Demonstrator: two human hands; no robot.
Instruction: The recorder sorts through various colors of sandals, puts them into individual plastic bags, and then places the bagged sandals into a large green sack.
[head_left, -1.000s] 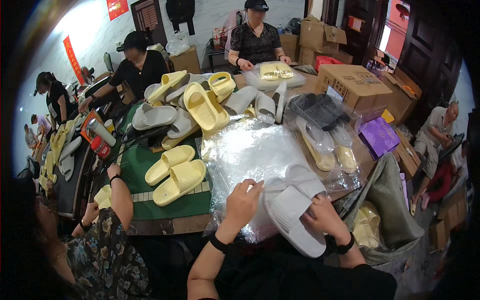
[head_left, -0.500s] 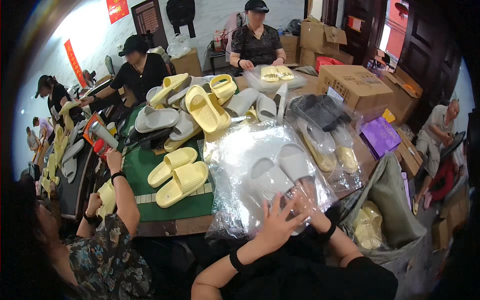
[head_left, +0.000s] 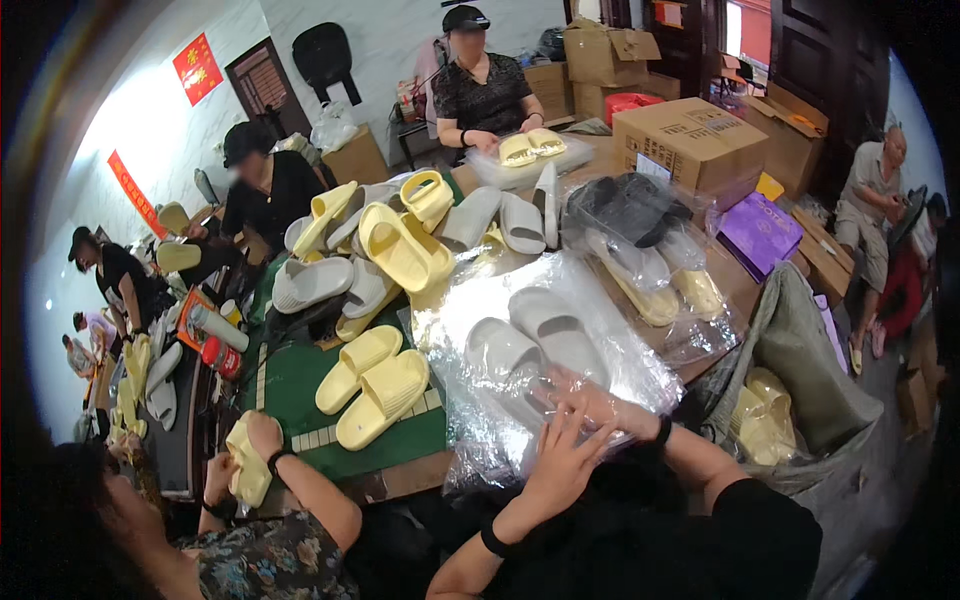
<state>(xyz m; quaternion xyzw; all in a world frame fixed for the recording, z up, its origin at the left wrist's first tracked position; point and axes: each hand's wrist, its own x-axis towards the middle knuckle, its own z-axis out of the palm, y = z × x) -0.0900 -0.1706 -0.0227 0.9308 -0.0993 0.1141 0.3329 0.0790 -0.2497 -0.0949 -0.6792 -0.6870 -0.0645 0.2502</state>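
Observation:
A pair of grey slippers (head_left: 552,335) lies inside a clear plastic bag (head_left: 455,400) at the table's near edge. My right hand (head_left: 592,402) reaches into the mouth of this bag and holds the slippers by their near ends; clear film partly covers its fingertips. Over the right hand and the bag's near edge stretches my left hand (head_left: 562,462), its fingers extended and holding nothing I can see. Just left of the bag, a yellow pair of slippers (head_left: 372,385) rests on a green mat (head_left: 385,462).
Behind the bag is a heap of loose yellow and grey slippers (head_left: 405,248). Bagged slippers (head_left: 640,270), a carton (head_left: 690,145) and a purple bag (head_left: 760,235) stand right. A sack (head_left: 800,380) sits low right. A co-worker's hands (head_left: 250,455) handle a yellow slipper at left.
The view has shifted. The grey slippers sit a little farther inside the bag. My left hand's spread fingers have come closer together over my right hand. The left neighbour's raised hand has come down.

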